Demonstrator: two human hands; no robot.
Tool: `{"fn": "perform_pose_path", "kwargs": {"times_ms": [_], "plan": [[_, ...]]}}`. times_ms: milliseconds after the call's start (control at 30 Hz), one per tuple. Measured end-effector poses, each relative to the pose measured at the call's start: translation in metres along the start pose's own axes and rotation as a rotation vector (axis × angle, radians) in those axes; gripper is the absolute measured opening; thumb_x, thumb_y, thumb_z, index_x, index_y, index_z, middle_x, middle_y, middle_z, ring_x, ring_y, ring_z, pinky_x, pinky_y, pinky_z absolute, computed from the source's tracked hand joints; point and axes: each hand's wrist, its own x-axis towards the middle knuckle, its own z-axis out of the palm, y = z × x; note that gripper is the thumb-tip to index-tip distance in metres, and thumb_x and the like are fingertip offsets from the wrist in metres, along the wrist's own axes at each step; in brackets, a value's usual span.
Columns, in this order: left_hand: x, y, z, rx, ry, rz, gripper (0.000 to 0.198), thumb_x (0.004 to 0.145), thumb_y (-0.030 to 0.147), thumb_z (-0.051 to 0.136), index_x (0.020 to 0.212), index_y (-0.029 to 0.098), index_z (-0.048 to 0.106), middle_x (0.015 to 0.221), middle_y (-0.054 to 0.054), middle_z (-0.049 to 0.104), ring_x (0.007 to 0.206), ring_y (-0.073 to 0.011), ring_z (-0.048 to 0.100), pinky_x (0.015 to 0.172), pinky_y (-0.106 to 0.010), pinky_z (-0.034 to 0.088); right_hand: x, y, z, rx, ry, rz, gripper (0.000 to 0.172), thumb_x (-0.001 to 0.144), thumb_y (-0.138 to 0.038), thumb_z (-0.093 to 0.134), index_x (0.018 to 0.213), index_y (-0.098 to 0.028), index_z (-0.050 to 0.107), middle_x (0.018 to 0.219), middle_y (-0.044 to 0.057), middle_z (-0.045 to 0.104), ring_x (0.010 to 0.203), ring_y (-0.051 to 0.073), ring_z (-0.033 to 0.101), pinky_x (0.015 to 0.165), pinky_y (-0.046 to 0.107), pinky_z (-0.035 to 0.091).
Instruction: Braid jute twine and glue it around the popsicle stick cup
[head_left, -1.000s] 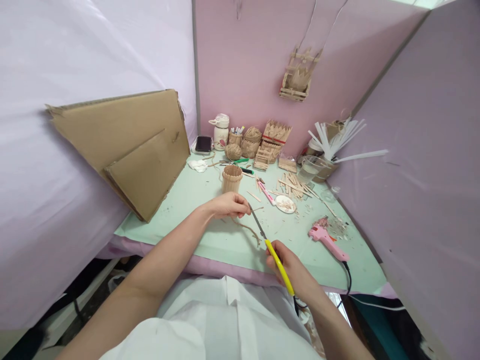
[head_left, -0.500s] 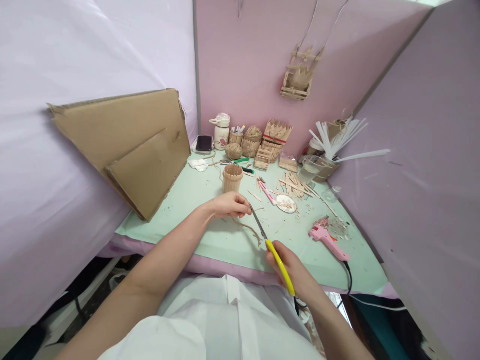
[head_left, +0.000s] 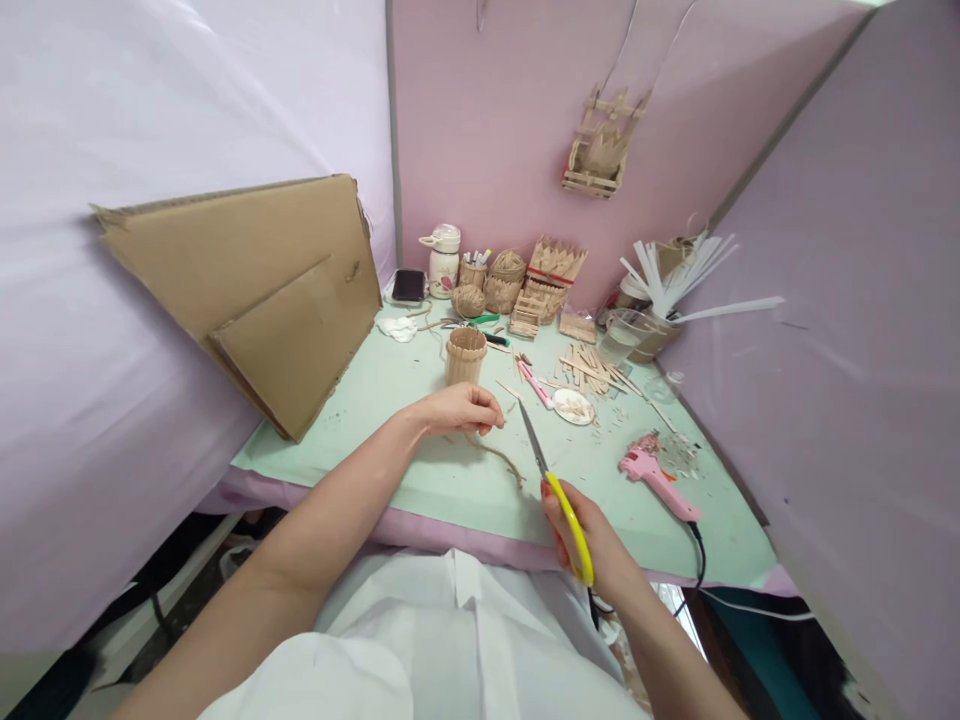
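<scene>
My left hand (head_left: 472,408) is closed in a pinch above the table, in front of a round wooden-stick cup (head_left: 465,360). A piece of brown twine (head_left: 501,457) runs out from beneath this hand and curves to the right over the table. Its fingertips seem to hold the twine, though the grip itself is mostly hidden. My right hand (head_left: 589,535) grips yellow-handled scissors (head_left: 568,520) by the handles. Their blades look closed and point up and away, a little right of my left fingertips and apart from them.
A pink glue gun (head_left: 658,485) lies at the right with its cord over the edge. Loose wooden sticks (head_left: 589,368), a white dish (head_left: 574,406) and a pink cutter (head_left: 535,384) lie beyond. Cardboard sheets (head_left: 292,300) lean at the left. Twine balls (head_left: 469,301) stand behind.
My right hand has drawn the scissors to the right, away from my left fingertips, and the blades have turned more upright. My left hand has barely moved.
</scene>
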Motion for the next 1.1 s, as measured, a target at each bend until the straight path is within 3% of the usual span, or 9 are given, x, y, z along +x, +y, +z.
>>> {"fn": "perform_pose_path", "kwargs": {"times_ms": [200,300,500,667,800,900,1100], "plan": [[0.002,-0.002,0.019,0.435,-0.001,0.187,0.029,0.067,0.033,0.068,0.090,0.015,0.066,0.081,-0.001,0.061,0.072,-0.0114,0.053,0.066,-0.022,0.040,-0.005,-0.011,-0.011,0.031,0.075,-0.009,0.045,0.078,-0.067,0.044,0.080,-0.022,0.039,0.055,-0.008,0.034,0.041,0.006,0.032,0.037,0.020,0.026],[0.004,-0.007,0.030,0.594,-0.138,0.322,0.033,0.067,0.029,0.070,0.098,0.019,0.068,0.095,-0.003,0.058,0.084,-0.0134,0.054,0.076,-0.023,0.041,-0.007,-0.012,-0.015,0.002,0.101,-0.016,0.046,0.078,-0.066,0.045,0.077,-0.021,0.038,0.053,-0.008,0.033,0.041,0.006,0.032,0.037,0.020,0.025],[0.001,-0.006,0.021,0.555,-0.385,0.285,0.026,0.076,0.026,0.062,0.100,0.022,0.070,0.107,-0.005,0.053,0.081,-0.0114,0.053,0.073,-0.021,0.042,-0.007,-0.009,-0.014,0.014,0.078,-0.010,0.046,0.077,-0.067,0.045,0.079,-0.021,0.038,0.054,-0.008,0.035,0.042,0.007,0.033,0.038,0.021,0.027],[-0.004,-0.003,0.012,0.499,-0.524,0.271,0.025,0.075,0.022,0.063,0.098,0.024,0.072,0.117,-0.004,0.052,0.106,-0.0176,0.051,0.087,-0.022,0.040,-0.005,-0.009,-0.012,0.029,0.068,0.008,0.046,0.077,-0.067,0.045,0.078,-0.022,0.038,0.053,-0.008,0.032,0.040,0.007,0.031,0.037,0.021,0.025],[-0.003,-0.005,0.016,0.455,-0.488,0.272,0.018,0.069,0.031,0.072,0.084,0.021,0.074,0.115,-0.006,0.054,0.109,-0.0197,0.051,0.092,-0.025,0.040,-0.005,-0.010,-0.011,0.036,0.064,0.001,0.046,0.077,-0.067,0.046,0.080,-0.021,0.039,0.054,-0.008,0.033,0.041,0.007,0.033,0.038,0.021,0.026],[-0.003,-0.004,0.018,0.348,-0.432,0.287,0.026,0.069,0.042,0.072,0.075,0.017,0.073,0.110,-0.009,0.058,0.100,-0.0183,0.055,0.089,-0.026,0.042,-0.005,-0.008,-0.011,0.043,0.057,-0.002,0.047,0.077,-0.068,0.046,0.081,-0.022,0.039,0.055,-0.008,0.032,0.041,0.007,0.032,0.037,0.021,0.026],[-0.005,0.003,0.017,0.139,-0.128,0.203,0.039,0.080,0.049,0.056,0.086,0.012,0.067,0.082,-0.006,0.062,0.075,-0.0112,0.055,0.067,-0.021,0.043,-0.005,0.002,-0.011,0.021,-0.005,-0.098,0.052,0.077,-0.073,0.039,0.085,-0.022,0.038,0.060,-0.007,0.032,0.046,0.007,0.031,0.041,0.021,0.027]]}}
